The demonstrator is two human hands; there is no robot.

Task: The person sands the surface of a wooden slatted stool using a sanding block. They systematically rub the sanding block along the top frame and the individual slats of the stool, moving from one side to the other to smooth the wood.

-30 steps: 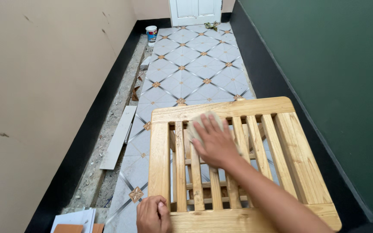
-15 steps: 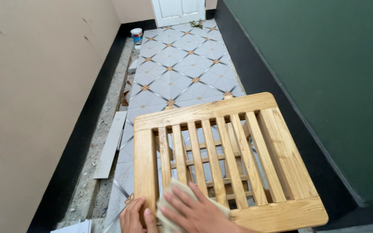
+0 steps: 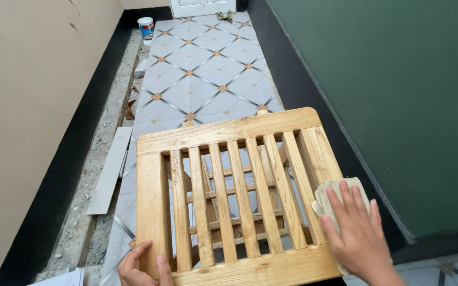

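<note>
Slatted wooden frame (image 3: pixel 234 196) is held flat, low in view above the tiled floor (image 3: pixel 202 69). Its near-left corner is gripped by the left hand (image 3: pixel 143 265), fingers curled over the edge. A folded beige pad (image 3: pixel 340 193) is pressed onto the right rail by the right hand (image 3: pixel 357 235), fingers spread flat. Small paint bucket (image 3: pixel 146 26) sits far off by the door.

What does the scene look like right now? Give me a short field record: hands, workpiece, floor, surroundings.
left hand: grips the near left corner of the slatted wooden panel
right hand: flat on a folded beige cloth, pressed to the panel's right edge
panel: light wood, slats run away from the viewer, a wooden frame underneath
floor: patterned tiles, loose plank beside the left wall
far end: small paint bucket, white door
</note>
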